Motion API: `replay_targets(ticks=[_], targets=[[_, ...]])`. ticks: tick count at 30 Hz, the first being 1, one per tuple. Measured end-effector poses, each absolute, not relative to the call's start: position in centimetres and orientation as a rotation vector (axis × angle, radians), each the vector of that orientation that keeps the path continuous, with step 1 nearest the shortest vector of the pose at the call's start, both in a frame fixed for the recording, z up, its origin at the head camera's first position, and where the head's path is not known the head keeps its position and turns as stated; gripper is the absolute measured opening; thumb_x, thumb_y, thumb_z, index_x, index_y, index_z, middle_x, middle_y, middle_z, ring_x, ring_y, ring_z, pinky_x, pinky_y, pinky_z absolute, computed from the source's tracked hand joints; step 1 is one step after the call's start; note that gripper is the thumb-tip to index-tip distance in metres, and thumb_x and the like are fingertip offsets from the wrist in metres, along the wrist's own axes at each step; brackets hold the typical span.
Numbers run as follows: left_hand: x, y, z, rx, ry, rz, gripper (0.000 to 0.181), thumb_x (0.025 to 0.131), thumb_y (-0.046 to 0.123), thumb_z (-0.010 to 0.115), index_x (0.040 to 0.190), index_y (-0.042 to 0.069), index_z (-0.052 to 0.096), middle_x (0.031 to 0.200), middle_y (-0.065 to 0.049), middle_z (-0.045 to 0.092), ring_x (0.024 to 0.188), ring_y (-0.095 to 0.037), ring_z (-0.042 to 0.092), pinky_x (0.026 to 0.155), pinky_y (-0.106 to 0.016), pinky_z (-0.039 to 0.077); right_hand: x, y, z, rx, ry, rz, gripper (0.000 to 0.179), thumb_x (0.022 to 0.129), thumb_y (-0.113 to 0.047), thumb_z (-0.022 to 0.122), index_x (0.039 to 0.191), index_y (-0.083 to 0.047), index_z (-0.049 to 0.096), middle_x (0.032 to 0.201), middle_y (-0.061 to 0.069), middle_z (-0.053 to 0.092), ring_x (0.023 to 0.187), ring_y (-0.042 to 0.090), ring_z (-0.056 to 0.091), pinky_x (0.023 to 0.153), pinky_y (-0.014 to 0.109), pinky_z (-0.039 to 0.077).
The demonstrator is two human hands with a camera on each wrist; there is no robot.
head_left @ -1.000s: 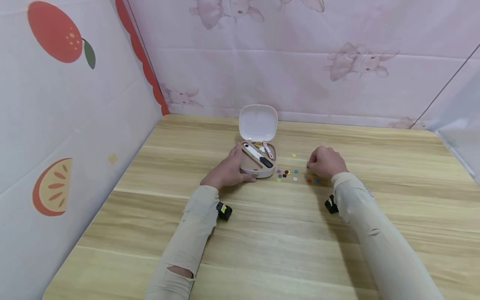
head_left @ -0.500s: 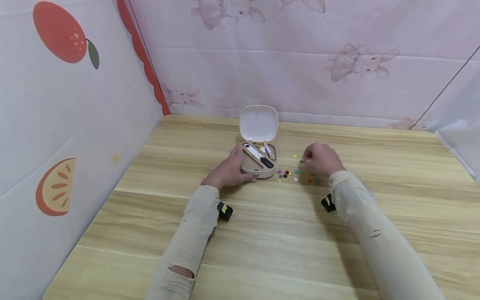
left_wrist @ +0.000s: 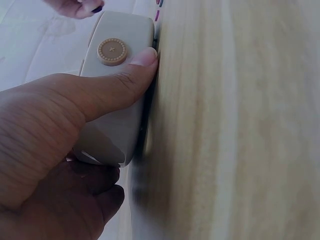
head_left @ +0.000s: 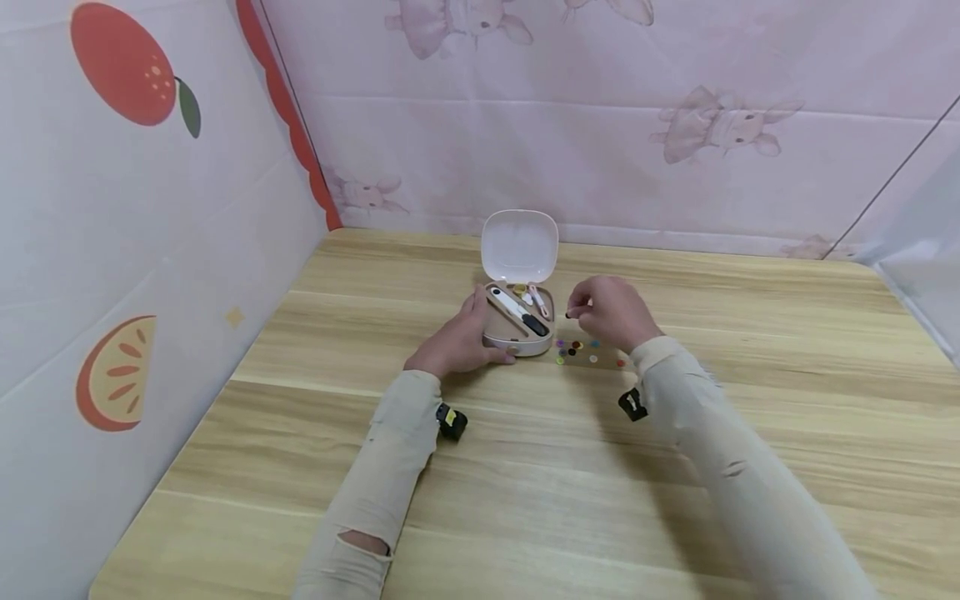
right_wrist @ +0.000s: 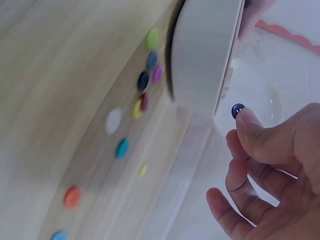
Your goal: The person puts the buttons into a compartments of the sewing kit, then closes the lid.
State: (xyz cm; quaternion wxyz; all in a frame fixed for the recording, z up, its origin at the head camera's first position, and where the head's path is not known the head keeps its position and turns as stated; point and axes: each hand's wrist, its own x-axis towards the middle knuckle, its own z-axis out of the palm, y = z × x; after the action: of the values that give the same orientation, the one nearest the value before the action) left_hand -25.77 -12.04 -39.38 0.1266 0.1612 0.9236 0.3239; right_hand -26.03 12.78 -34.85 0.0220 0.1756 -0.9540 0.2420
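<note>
A white sewing box (head_left: 517, 344) stands on the table with its lid (head_left: 520, 247) raised. My left hand (head_left: 456, 337) grips the box's left side, its thumb across the front beside a brown button-shaped clasp (left_wrist: 112, 51). Between thumb and index finger, my right hand (head_left: 611, 312) pinches a small dark navy button (right_wrist: 238, 110), just right of the box and above the table. Inside the box lie white thread snips with a black cover (head_left: 519, 312), a pink-and-white tool (head_left: 537, 301) and a yellow item (head_left: 519, 289).
Several loose buttons lie right of the box, among them a white button (right_wrist: 113, 121), a teal button (right_wrist: 122, 148), an orange-red button (right_wrist: 72, 197) and a lime button (right_wrist: 152, 38). A pink printed cloth (head_left: 600, 167) hangs behind the wooden table (head_left: 525, 483).
My right hand has lifted from the table at the right and moved left toward the box, carrying the dark button. My left hand stays on the box.
</note>
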Motion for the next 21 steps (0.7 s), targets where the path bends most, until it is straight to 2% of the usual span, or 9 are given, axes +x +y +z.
replay_targets(ticks=[8,15,21], targets=[[-25.8,-12.0,-39.5,0.458,2.685,0.943,0.127,0.085,0.036,0.083,0.16,0.003,-0.015,0.169,-0.018,-0.004,0.154,-0.03,0.011,0.123,-0.04,0.018,-25.7,10.5,-34.3,0.618,-2.928,0.781,0.014,0.085,0.008,0.066,0.084,-0.002,0.075,0.09,0.01,0.073,0.082,0.026,0.062,0.08,0.042,0.053],[-26.0,-12.1,-39.6,0.475,2.69,0.943,0.127,0.085,0.036,0.083,0.159,0.002,-0.014,0.168,-0.019,-0.004,0.154,-0.029,0.01,0.123,-0.04,0.018,-25.6,9.2,-34.6,0.684,-2.908,0.785,0.011,0.087,0.005,0.07,0.085,-0.003,0.076,0.091,0.009,0.073,0.077,0.022,0.064,0.075,0.037,0.054],[-25.9,-12.1,-39.5,0.491,2.699,0.935,0.127,0.085,0.036,0.084,0.159,0.001,-0.014,0.168,-0.019,-0.003,0.154,-0.03,0.011,0.122,-0.04,0.019,-25.7,8.3,-34.8,0.726,-2.894,0.759,0.012,0.088,0.004,0.071,0.081,-0.005,0.075,0.087,0.008,0.071,0.08,0.023,0.063,0.076,0.04,0.054]])
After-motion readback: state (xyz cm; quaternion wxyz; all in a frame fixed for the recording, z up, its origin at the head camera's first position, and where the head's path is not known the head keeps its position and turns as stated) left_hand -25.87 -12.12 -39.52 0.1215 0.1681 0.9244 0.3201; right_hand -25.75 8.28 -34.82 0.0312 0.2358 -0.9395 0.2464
